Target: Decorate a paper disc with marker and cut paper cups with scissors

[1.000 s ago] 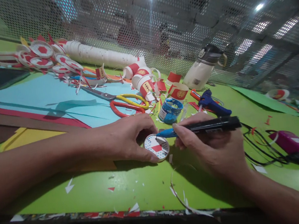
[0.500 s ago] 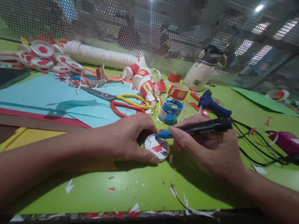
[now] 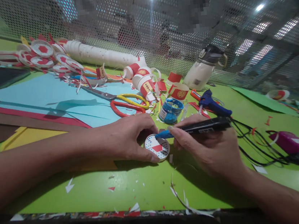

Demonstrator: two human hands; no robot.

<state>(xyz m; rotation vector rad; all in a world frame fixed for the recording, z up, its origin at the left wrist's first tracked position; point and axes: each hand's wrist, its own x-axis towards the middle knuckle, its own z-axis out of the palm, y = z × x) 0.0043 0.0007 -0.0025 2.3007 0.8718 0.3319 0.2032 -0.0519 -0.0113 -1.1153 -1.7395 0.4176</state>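
Fingers (image 3: 143, 129) of left hand (image 3: 122, 137) curled round a small paper disc (image 3: 157, 147), thumb on near rim, fingertips on far rim; closed on it, pinning it flat to green tabletop (image 3: 126, 187). Disc white-rimmed, red shape at centre, blue dots around.

Right hand (image 3: 211, 148) just right of disc, wrapped in a writing grip round a black marker (image 3: 195, 128). Blue tip touching upper left part of disc face, close under left fingertips. Marker's long axis near level, running rightward and slightly away from tip. Both hands at disc; left holds, right brings tip in from right.

Beyond left fingers: red-and-yellow scissors (image 3: 126, 102) on light blue paper sheet (image 3: 41, 98). Beyond marker tip: small blue pot (image 3: 169, 111), cut red-and-white paper cups (image 3: 145, 79). Beyond right knuckles: blue glue gun (image 3: 214, 104), white flask (image 3: 204, 67) further back. Right of right hand: black cable (image 3: 254, 142), purple glue gun (image 3: 298, 146). Far left at rear: heap of finished discs (image 3: 41, 54), stacked cup sleeve (image 3: 99, 56). Paper scraps and a thin curled rim strip (image 3: 175, 188) near side of right wrist.
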